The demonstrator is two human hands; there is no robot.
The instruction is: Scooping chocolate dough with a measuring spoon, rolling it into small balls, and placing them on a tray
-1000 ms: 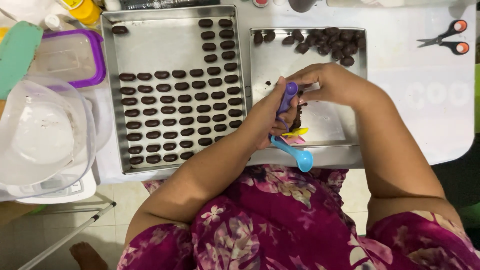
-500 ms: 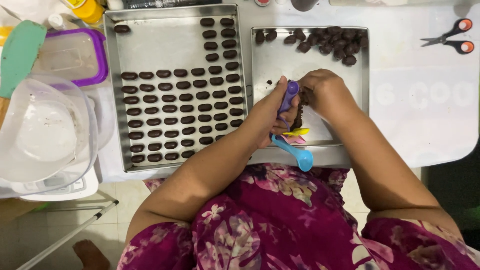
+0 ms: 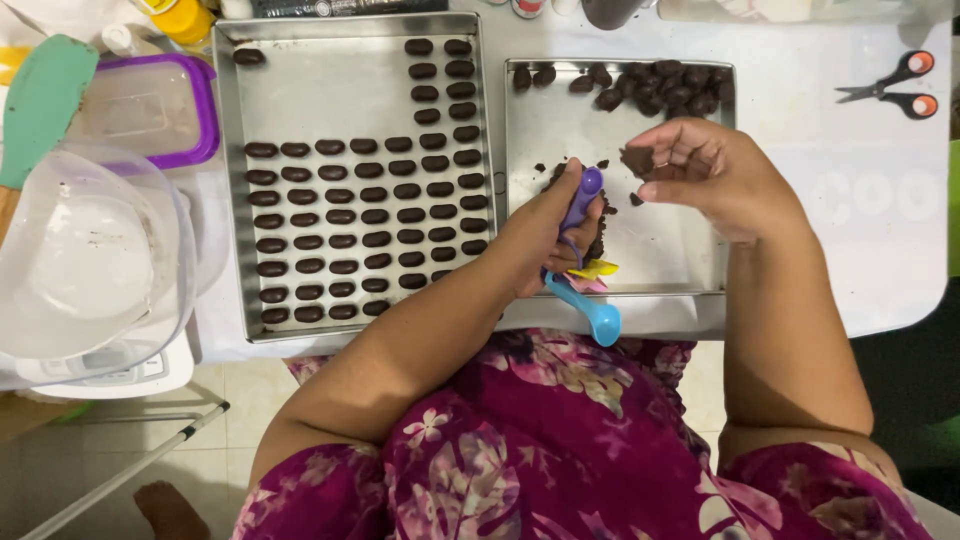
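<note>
Lump of dark brown dough pinched in my right hand fingertips, over the small metal tray. My left hand, just beside, grips purple plastic measuring spoon. Large tray of shaped dark pieces lies beyond it.

Orange-handled scissors lie at the desk's far right. A clear bowl sits left, beside a purple-rimmed container and green spatula.
</note>
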